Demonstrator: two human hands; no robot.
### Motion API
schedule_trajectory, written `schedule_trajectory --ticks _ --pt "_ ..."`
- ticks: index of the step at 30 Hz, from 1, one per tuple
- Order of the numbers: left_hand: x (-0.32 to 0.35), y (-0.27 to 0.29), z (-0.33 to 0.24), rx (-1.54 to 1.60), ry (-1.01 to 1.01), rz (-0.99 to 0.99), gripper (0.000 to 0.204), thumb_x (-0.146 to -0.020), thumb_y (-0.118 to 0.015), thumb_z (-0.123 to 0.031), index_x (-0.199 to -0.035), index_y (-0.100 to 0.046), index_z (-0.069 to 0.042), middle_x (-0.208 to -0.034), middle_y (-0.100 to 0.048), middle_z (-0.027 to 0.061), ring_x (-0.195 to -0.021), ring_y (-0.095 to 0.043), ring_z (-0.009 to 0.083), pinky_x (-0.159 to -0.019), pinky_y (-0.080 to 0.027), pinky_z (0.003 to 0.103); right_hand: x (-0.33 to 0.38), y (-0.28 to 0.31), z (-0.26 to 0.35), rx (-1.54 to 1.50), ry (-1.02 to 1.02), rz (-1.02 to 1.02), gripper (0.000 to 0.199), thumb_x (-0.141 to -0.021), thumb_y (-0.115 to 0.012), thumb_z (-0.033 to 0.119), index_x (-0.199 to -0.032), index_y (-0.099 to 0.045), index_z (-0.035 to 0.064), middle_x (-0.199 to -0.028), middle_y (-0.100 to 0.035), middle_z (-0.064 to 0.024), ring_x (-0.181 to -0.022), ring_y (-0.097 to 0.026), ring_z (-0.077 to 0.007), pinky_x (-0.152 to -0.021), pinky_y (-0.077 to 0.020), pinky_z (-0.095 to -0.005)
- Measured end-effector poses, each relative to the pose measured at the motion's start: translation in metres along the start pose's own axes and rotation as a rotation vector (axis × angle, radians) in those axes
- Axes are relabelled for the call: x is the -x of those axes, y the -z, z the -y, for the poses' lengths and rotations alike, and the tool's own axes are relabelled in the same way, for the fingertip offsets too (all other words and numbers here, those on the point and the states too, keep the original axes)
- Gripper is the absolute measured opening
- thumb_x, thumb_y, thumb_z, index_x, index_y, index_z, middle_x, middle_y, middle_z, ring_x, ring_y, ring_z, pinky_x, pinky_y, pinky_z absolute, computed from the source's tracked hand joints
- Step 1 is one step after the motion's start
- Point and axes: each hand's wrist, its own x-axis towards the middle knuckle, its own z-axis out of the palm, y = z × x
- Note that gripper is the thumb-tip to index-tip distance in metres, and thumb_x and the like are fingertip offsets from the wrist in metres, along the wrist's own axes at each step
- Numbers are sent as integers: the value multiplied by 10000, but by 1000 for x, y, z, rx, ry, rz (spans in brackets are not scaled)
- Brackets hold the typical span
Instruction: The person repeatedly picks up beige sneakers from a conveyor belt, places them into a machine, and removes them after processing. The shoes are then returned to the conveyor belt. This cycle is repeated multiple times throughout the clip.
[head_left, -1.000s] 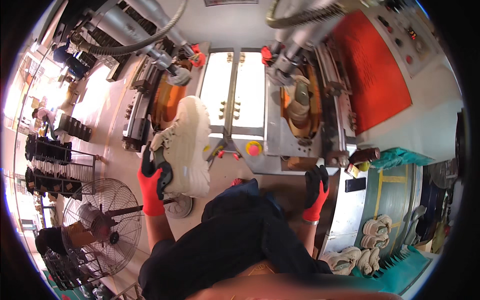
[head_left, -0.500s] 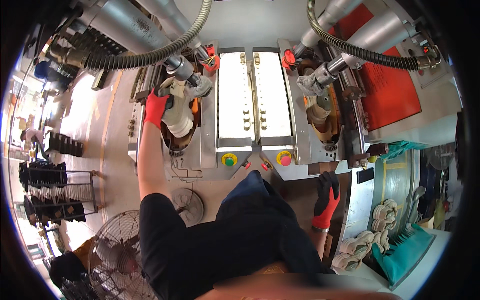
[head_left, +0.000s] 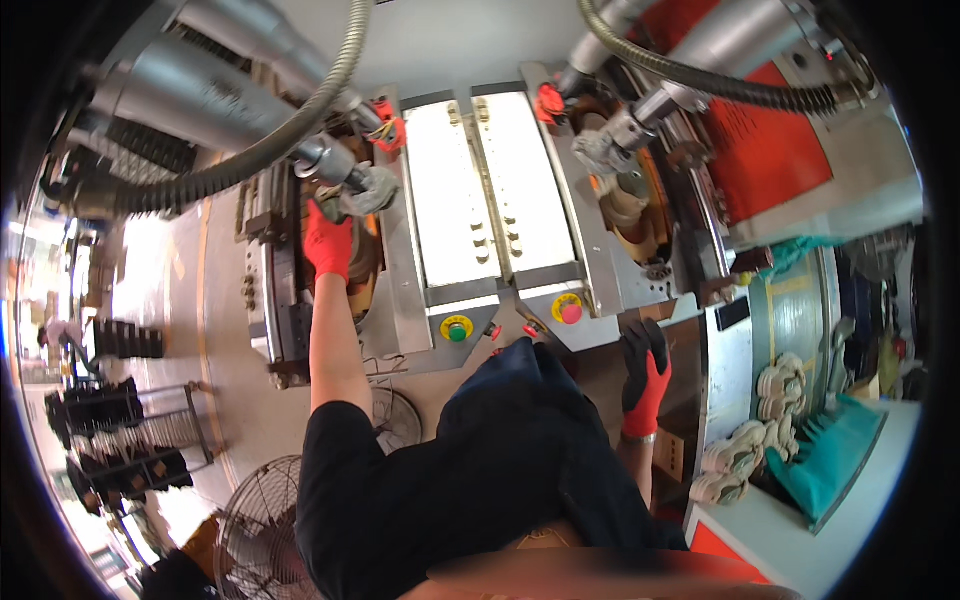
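My left hand (head_left: 328,242), in a red glove, reaches into the left bay of a two-station press machine (head_left: 405,335), beneath a cylinder head with a grey wrapped pad (head_left: 372,190). Its fingertips are hidden under that head, at a small greyish-green part; whether they grip it cannot be told. The orange-brown lining of the bay (head_left: 367,265) shows beside the wrist. In the right bay sits a beige shoe (head_left: 625,205) under another wrapped pad (head_left: 600,152). My right hand (head_left: 645,375), in a red glove with black fingers, hangs by the machine's front right, fingers extended and holding nothing visible.
Green (head_left: 457,330) and red (head_left: 568,312) buttons sit on the front panel. To the right, several beige shoes (head_left: 735,455), a teal cloth (head_left: 825,465) and a phone-like dark object (head_left: 733,314) lie on surfaces. A caged fan (head_left: 262,535) stands lower left.
My left hand has moved further under the left cylinder head. The pale shoe seen beside it in the left bay no longer shows. The view has tilted; my right hand stays near the same place.
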Motion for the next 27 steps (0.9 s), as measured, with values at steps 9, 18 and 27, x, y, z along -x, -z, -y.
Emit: schedule_trajectory --ticks 9,18,27 --pt "242 -49 -54 240 -462 -1 799 -879 -787 -189 -1524 -407 89 -1611 -352 321 -1509 -297 518 -1241 -250 591 -66 8 12 -69 -21 31 496 -1000 -580 -1 -1490 -504 -29 -1420 -621 -131 -1318 -597 -239 -1114 -458 -339" --pt "278 -91 -66 -20 -535 7 865 -694 -870 -279 -1415 -516 40 -1519 -485 239 -1474 -370 461 -1253 -223 611 -289 -23 -36 888 200 130 831 -902 -780 259 -1574 -368 -4 -1536 -487 -227 -1408 -494 -387 -1150 -432 -435" --pt "364 -68 -123 443 -192 -111 843 -817 -744 -58 -1572 -381 38 -1615 -386 260 -1520 -336 453 -1251 -271 516 -382 -30 -46 1184 99 339 731 -876 -781 425 -1393 -480 6 -1315 -642 -266 -1222 -625 -435 -1034 -501 -502"
